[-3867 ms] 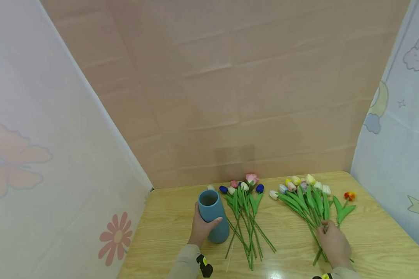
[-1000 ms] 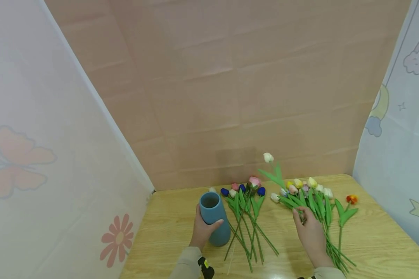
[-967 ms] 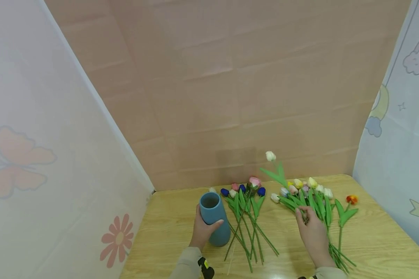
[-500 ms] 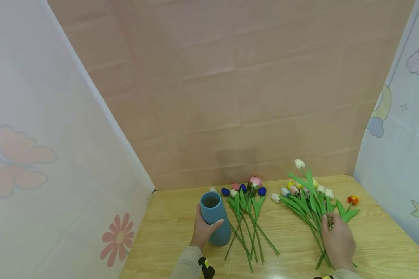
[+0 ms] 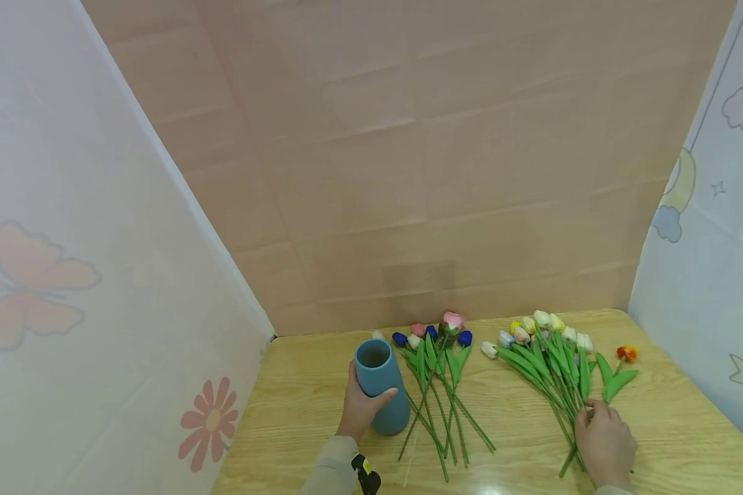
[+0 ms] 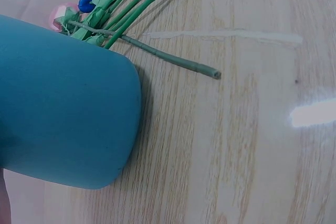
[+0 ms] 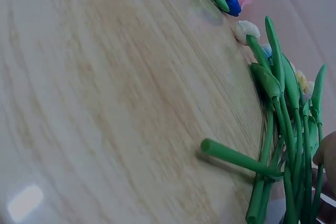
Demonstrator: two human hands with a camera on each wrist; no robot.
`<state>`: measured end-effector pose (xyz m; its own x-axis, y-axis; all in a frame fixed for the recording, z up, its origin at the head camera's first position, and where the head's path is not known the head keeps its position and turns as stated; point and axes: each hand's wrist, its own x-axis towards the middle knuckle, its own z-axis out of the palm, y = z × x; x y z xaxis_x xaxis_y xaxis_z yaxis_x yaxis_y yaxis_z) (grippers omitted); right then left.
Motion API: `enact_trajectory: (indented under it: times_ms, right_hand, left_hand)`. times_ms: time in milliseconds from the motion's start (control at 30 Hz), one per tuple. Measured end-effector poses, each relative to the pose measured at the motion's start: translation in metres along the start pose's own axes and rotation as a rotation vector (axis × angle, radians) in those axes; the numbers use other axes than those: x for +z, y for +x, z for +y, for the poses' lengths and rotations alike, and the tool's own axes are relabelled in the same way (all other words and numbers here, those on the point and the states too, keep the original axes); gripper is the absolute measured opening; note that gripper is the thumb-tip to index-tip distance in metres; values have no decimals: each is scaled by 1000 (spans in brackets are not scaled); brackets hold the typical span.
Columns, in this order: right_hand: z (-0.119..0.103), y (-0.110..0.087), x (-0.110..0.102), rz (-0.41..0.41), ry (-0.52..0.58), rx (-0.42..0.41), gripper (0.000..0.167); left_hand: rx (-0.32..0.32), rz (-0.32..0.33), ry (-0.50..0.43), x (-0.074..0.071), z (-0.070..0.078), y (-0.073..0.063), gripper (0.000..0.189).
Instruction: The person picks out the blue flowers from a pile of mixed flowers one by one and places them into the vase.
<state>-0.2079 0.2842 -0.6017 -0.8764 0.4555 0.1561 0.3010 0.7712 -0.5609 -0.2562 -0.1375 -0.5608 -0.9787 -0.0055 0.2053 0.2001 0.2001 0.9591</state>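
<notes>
My left hand [image 5: 357, 409] grips a blue vase [image 5: 391, 415] from its left side, thumb across the front. Its dark mouth faces up, and its smooth lower part fills much of the left wrist view. At the right, my right hand [image 5: 607, 440] pinches a stem of a white tulip [image 5: 541, 318] low down, over a bunch of pale artificial tulips [image 5: 547, 364]. Part of a finger [image 7: 328, 156] shows beside the green stems [image 7: 296, 166] at the edge of the right wrist view; the rest of that hand is out of that frame.
Between the hands lies a second bunch, with blue tulips [image 5: 465, 338], a pink rose-like flower [image 5: 453, 320] and crossing stems. An orange flower [image 5: 627, 354] lies at the right. The wooden table [image 5: 297, 385] meets a pinkish-brown backdrop [image 5: 347, 206] and printed side cloths.
My right hand has carried the white tulip rightward from above the middle and lowered it onto the pale bunch. My left hand and the vase stay in place.
</notes>
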Motion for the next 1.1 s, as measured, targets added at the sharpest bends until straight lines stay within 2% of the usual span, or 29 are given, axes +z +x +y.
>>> enact_trajectory:
  times_ms: [167, 333, 467, 633, 700, 800, 900, 1100]
  right_hand:
    - [-1, -1, 0, -21, 10, 10, 37]
    - [-18, -6, -1, 20, 34, -61, 40]
    - [-48, -13, 7, 101, 65, -180, 39]
    - [-90, -29, 28, 239, 100, -416, 36]
    - [-107, -37, 36, 253, 112, -501, 35]
    - [-131, -52, 49, 220, 111, -605, 31]
    - [-151, -65, 66, 153, 87, -672, 27]
    - [-172, -81, 104, -3, 3, -778, 24]
  left_hand:
    - [-1, -5, 2, 0, -1, 0, 90]
    - [-9, -7, -1, -1, -1, 0, 90]
    - [-4, -4, -1, -1, -2, 1, 88]
    - [3, -2, 8, -1, -4, 2, 88]
    - [0, -2, 11, -1, -5, 2, 88]
    - [-7, -3, 11, -1, -6, 3, 89]
    - [-16, -7, 7, -1, -4, 3, 90]
    - [-20, -28, -18, -2, 14, -2, 89]
